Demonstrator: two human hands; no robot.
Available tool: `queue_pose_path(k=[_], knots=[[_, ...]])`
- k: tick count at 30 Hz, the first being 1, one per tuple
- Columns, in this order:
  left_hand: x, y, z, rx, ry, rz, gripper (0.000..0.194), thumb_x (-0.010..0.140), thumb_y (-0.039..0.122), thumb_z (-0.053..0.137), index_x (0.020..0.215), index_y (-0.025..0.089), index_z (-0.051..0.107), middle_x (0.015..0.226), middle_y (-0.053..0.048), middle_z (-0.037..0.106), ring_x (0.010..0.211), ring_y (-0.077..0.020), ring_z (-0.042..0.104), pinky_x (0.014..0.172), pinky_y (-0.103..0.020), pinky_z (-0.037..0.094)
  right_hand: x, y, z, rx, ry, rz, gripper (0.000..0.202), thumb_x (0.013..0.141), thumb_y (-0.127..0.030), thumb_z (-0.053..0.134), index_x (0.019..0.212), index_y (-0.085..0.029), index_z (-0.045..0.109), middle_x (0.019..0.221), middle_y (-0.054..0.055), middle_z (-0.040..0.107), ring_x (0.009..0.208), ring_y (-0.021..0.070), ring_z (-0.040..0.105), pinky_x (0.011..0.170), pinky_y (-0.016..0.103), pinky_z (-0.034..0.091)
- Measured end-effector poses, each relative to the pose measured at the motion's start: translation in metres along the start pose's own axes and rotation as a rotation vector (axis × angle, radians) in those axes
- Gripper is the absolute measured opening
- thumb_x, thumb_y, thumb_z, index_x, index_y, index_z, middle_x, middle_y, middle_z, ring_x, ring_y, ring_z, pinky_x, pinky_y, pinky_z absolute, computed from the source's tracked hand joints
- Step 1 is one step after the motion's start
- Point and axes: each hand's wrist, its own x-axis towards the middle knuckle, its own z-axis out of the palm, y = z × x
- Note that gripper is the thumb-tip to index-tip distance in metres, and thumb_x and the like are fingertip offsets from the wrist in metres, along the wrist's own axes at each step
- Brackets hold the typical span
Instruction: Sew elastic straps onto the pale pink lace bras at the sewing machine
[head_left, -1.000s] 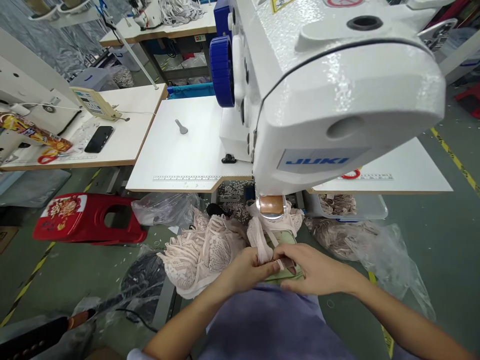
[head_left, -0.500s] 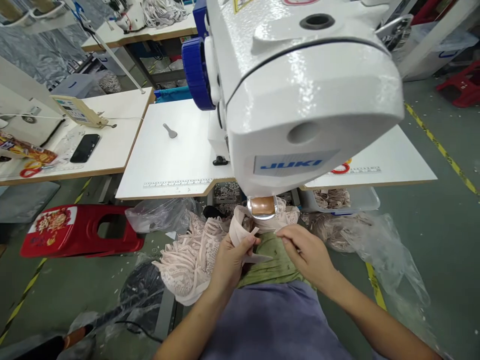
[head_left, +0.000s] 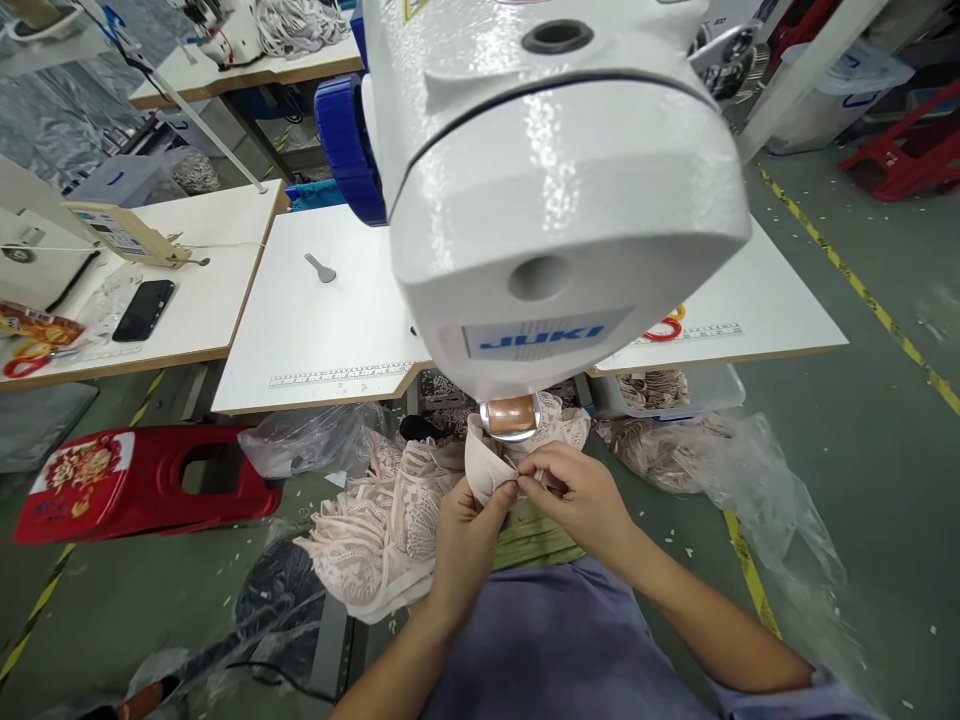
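Observation:
Below the head of the white sewing machine (head_left: 570,190), my left hand (head_left: 469,535) pinches the edge of a pale pink fabric piece (head_left: 486,465). My right hand (head_left: 574,495) meets it at the same edge, thumb and forefinger pressed together on the fabric. The fingertips of both hands nearly touch. A heap of pale pink lace garments (head_left: 382,530) hangs to the left of my left hand. Green cloth (head_left: 536,540) lies over my lap under the hands. The far side of the held piece is partly hidden by the machine.
The white tabletop (head_left: 330,320) carries a small grey tool (head_left: 321,268) and red-handled scissors (head_left: 663,329). A red stool (head_left: 150,485) stands at the left. On the right are a clear bin (head_left: 705,390) and a plastic bag (head_left: 757,490). A phone (head_left: 145,310) lies on the left table.
The view has shifted slightly. My right hand has moved left to meet my left hand at the fabric edge, and the fabric strip that stuck out between them no longer shows.

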Motion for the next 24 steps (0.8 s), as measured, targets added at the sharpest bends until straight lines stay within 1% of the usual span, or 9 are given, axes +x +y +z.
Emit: queue_pose_path(k=[2,5,8,11,14,17,21,24], knots=[[-0.001,0.001,-0.002,0.105,-0.02,0.056,0.026,0.077,0.039,0.076,0.086,0.015,0.077,0.08,-0.006,0.074,0.075,-0.021,0.066,0.069,-0.028,0.051,0.003,-0.003,-0.008,0.044,-0.101,0.068,0.009,0.083,-0.017,0.058,0.078,-0.021,0.064,0.072,-0.001,0.06,0.054,0.0104,0.048,0.052,0.024,0.037],[-0.002,0.003,-0.004,0.183,-0.066,0.136,0.02,0.078,0.034,0.075,0.072,0.015,0.075,0.067,-0.004,0.071,0.065,-0.0194,0.063,0.061,-0.027,0.049,0.007,-0.009,-0.018,0.084,-0.2,0.091,0.01,0.075,-0.011,0.057,0.073,-0.02,0.059,0.071,-0.003,0.055,0.055,0.0091,0.044,0.053,0.023,0.034],[-0.002,0.005,-0.005,0.203,-0.095,0.157,0.018,0.078,0.032,0.073,0.07,0.016,0.075,0.065,-0.004,0.071,0.062,-0.0191,0.063,0.06,-0.027,0.05,0.01,-0.011,-0.024,0.095,-0.245,0.071,0.011,0.072,-0.008,0.055,0.072,-0.019,0.057,0.071,-0.004,0.054,0.055,0.0083,0.043,0.055,0.022,0.033],[0.001,0.007,-0.006,0.192,-0.114,0.14,0.018,0.075,0.033,0.075,0.069,0.016,0.074,0.064,-0.004,0.071,0.06,-0.0196,0.064,0.06,-0.028,0.051,0.011,-0.01,-0.024,0.09,-0.292,0.032,0.013,0.073,-0.008,0.052,0.074,-0.019,0.058,0.072,-0.003,0.053,0.058,0.0091,0.044,0.056,0.022,0.033],[0.004,0.011,-0.006,0.151,-0.124,0.065,0.021,0.072,0.035,0.078,0.073,0.016,0.071,0.063,-0.002,0.069,0.059,-0.018,0.063,0.058,-0.026,0.051,0.009,-0.007,-0.02,0.036,-0.299,0.009,0.012,0.077,-0.008,0.052,0.075,-0.018,0.058,0.071,-0.002,0.052,0.062,0.0108,0.046,0.057,0.022,0.032],[0.007,0.014,-0.008,0.144,-0.157,-0.007,0.028,0.071,0.04,0.08,0.081,0.016,0.069,0.067,-0.001,0.068,0.061,-0.016,0.061,0.059,-0.024,0.049,0.005,-0.005,-0.017,-0.022,-0.259,0.01,0.01,0.08,-0.011,0.055,0.074,-0.018,0.057,0.07,-0.002,0.05,0.061,0.0109,0.045,0.056,0.023,0.029],[0.008,0.013,-0.011,0.237,-0.13,0.024,0.029,0.073,0.041,0.077,0.08,0.014,0.07,0.072,-0.003,0.069,0.067,-0.0165,0.06,0.064,-0.025,0.048,0.004,-0.006,-0.018,-0.023,-0.249,0.056,0.009,0.082,-0.012,0.058,0.076,-0.018,0.059,0.07,-0.003,0.052,0.061,0.0109,0.045,0.057,0.023,0.03],[0.007,0.012,-0.011,0.248,-0.118,0.027,0.03,0.075,0.043,0.075,0.079,0.014,0.07,0.069,-0.003,0.068,0.064,-0.0163,0.059,0.062,-0.025,0.047,0.006,-0.007,-0.02,0.012,-0.27,0.104,0.008,0.085,-0.015,0.059,0.079,-0.019,0.062,0.071,-0.003,0.055,0.062,0.0112,0.047,0.059,0.023,0.033]])
